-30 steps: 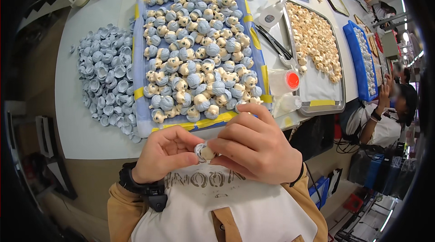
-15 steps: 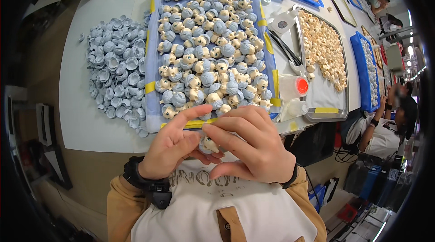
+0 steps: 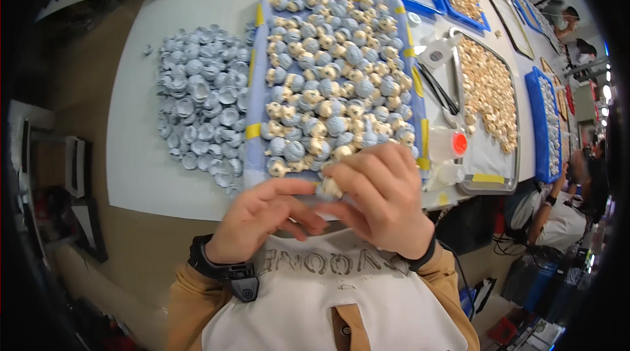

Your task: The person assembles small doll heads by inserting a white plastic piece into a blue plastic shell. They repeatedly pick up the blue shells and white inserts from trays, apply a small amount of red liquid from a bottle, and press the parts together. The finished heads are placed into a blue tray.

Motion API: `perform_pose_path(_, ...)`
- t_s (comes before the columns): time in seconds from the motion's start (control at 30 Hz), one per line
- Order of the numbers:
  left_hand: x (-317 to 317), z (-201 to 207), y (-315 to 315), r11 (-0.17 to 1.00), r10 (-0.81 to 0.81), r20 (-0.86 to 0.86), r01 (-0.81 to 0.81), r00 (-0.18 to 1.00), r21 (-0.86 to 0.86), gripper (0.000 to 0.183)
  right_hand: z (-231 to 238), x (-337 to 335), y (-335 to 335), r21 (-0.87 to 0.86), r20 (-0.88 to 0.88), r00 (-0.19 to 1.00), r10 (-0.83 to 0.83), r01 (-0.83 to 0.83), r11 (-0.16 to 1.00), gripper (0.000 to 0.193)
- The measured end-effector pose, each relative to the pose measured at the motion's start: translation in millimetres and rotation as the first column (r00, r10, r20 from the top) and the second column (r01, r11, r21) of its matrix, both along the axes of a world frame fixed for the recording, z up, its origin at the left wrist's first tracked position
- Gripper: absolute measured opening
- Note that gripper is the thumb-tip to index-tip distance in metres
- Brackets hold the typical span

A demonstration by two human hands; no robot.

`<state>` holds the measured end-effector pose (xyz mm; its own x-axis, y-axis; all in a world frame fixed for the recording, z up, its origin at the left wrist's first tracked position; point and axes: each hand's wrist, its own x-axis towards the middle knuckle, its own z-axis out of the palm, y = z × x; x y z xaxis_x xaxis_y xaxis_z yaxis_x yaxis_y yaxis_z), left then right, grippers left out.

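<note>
A small doll head (image 3: 331, 187) with pale blue hair and a cream face is pinched in the fingers of my right hand (image 3: 384, 203), at the tray's near edge. My left hand (image 3: 269, 213) is beside it, index finger stretched toward the head and the other fingers loosely bent and apart. Whether that index fingertip touches the head is hard to tell. Just beyond both hands, a blue tray (image 3: 254, 154) lined with cloth and yellow tape is filled with similar doll heads (image 3: 336, 126).
Left of the tray lies a pile of pale blue hair shells (image 3: 197, 105). To the right are a metal tray (image 3: 489, 187) of cream pieces (image 3: 489, 95), black tweezers (image 3: 436, 88), a white bottle (image 3: 438, 53) and a red-topped jar (image 3: 449, 144). A co-worker (image 3: 554, 219) sits at far right.
The doll head has passed from my left fingers to my right hand and is nearer the tray. My left fingers have come off it. The whole scene has shifted rightward in view.
</note>
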<state>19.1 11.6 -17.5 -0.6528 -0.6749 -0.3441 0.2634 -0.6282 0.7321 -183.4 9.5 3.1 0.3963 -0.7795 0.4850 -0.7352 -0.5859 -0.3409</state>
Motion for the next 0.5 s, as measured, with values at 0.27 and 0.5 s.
perform_pose_path(0.27,120.2,12.2,-10.7,0.553,0.767,0.343,-0.287,0.543,-0.782,0.038,-5.6,6.7,-15.1,0.097,-0.25,0.955,-0.16,0.189,0.977,0.049)
perform_pose_path(0.5,148.1,64.5,-87.9,0.614,0.617,0.739,0.422,0.27,-0.667,0.064,-0.5,6.9,-14.5,0.165,-0.257,0.945,-0.203,0.25,0.954,0.065)
